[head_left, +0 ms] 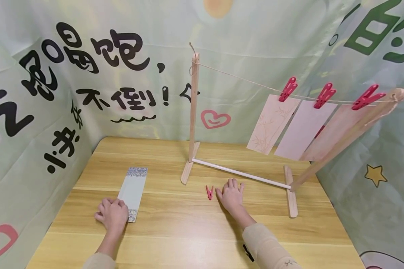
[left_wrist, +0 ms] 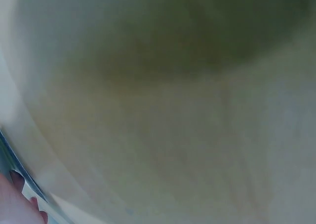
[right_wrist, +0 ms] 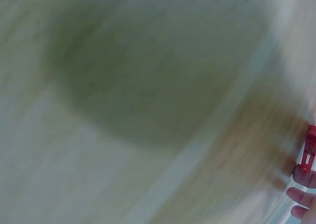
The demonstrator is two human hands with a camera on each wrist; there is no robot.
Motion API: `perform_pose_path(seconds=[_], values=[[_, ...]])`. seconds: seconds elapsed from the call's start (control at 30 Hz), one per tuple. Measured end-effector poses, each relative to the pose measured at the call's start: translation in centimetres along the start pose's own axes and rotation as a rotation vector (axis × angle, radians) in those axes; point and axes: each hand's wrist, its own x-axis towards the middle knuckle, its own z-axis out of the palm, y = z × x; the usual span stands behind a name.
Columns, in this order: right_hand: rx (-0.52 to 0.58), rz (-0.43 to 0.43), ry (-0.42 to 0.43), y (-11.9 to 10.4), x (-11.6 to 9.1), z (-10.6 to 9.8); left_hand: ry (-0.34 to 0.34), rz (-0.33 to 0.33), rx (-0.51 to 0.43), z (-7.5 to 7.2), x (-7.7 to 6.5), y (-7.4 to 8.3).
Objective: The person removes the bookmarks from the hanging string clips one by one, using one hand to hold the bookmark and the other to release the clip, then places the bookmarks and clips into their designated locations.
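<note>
On the left of the table lies a long pale-blue paper card [head_left: 132,192] with floral bands at both ends. My left hand [head_left: 112,213] holds its lower left edge, fingers curled beside it; its underside contact is hidden. In the left wrist view, only part of that hand [left_wrist: 19,204] shows at the corner, beside a blue-white edge. A small red clothespin [head_left: 209,192] lies near the table's middle. Just right of it, my right hand [head_left: 232,195] rests with loosely bent fingers, holding nothing. At the right wrist view's edge, the clothespin [right_wrist: 309,147] appears beside the fingertips [right_wrist: 302,177].
A wooden rack with a left post [head_left: 193,108], a leaning right post [head_left: 343,138] and a white bottom bar [head_left: 242,173] stands behind. From its string [head_left: 239,77] hang three cards, including a bamboo-print one [head_left: 272,123], on red clothespins [head_left: 324,96]. Printed cloth [head_left: 168,22] surrounds the table [head_left: 175,239].
</note>
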Motion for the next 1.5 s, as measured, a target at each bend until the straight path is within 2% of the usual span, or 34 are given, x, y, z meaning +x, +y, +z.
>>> perform_pose_path(seconds=[0.2,0.57,1.17,1.5], values=[[0.004,0.014,0.011,-0.2,0.0,-0.1,-0.013,0.005,0.052,0.1,0.1,0.0],[-0.042,0.067,-0.055,-1.1,0.4,-0.6,-0.021,0.028,0.127,-0.3,0.2,0.1],[-0.092,0.081,-0.048,-1.6,1.0,-0.1,-0.062,0.086,0.199,-0.7,0.4,0.2],[-0.081,0.080,-0.037,-1.6,1.0,-0.1,-0.099,0.123,0.275,-1.0,0.6,0.1]])
